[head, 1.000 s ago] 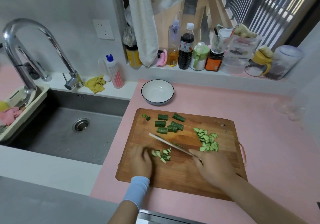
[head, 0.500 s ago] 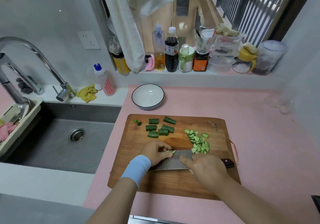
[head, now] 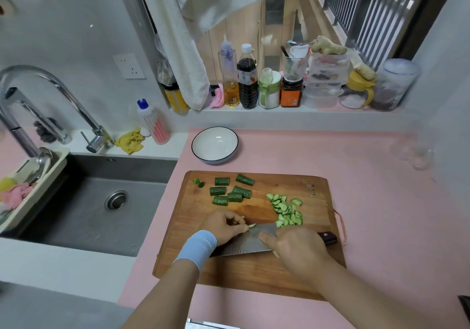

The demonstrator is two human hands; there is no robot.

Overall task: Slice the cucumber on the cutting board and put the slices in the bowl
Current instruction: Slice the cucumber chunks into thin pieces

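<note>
Right hand (head: 296, 247) lays the cleaver (head: 250, 242) flat on the cutting board (head: 254, 272) while left hand (head: 225, 225) pinches fresh cucumber slices (head: 250, 225) onto it; best gather all before lifting toward the empty bowl (head: 215, 145).

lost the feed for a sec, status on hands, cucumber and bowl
Left hand gathering slices onto the cleaver; right hand holds its handle. Sliced pile and chunks on board, bowl empty. Nothing in the way.
</note>
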